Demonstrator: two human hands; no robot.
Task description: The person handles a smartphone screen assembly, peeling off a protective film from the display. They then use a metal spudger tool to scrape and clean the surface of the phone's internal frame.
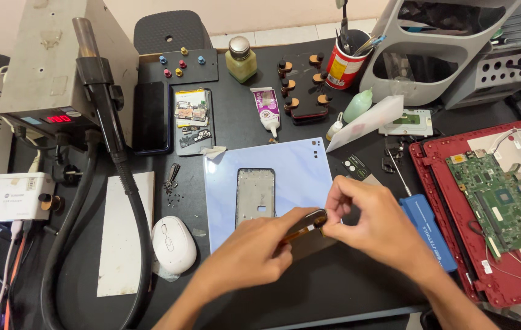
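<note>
My left hand (pixel 249 250) and my right hand (pixel 375 221) meet near the front of the black work table (pixel 334 287). Between their fingertips they pinch a small dark part with an orange-brown flex strip (pixel 307 228). Just behind the hands lies a pale blue mat (pixel 297 174) with an empty phone frame (pixel 255 194) on it. The part's exact shape is partly hidden by my fingers.
A hot-air station (pixel 59 61) with its black hose (pixel 132 201) stands at the left, beside a white mouse (pixel 174 243). An opened phone (pixel 192 119), glue tube (pixel 267 109), red tool cup (pixel 343 64) sit behind. A red laptop shell with a green board (pixel 499 201) lies right, a blue case (pixel 428 226) beside it.
</note>
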